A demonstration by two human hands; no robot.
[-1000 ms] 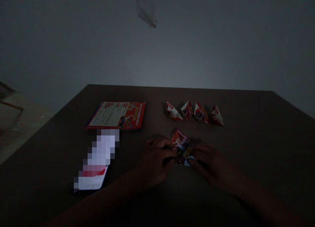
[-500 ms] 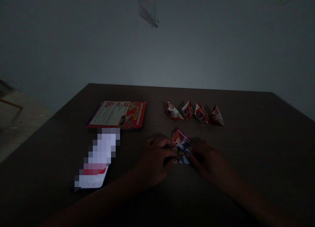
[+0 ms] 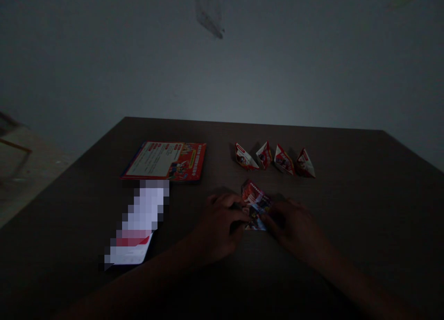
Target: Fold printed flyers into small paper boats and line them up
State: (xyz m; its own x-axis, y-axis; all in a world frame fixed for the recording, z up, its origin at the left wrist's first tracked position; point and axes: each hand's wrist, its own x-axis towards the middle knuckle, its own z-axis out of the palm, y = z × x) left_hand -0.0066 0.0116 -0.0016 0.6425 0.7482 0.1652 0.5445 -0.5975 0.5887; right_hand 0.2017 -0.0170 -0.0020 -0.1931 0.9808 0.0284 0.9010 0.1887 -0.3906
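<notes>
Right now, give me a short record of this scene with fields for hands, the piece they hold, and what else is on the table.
left hand: grips the folded paper's left edge
right hand: grips its right edge
folded paper: printed red, half folded, low over the table
finished pieces: four in a row behind it
red leaflet: flat, far left
light: very dim

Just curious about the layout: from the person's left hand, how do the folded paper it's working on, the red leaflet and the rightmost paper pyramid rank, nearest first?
From the left hand:
1. Folded paper, touching it, to its right.
2. Red leaflet, farther back, left.
3. Rightmost paper pyramid, far back, right.
</notes>
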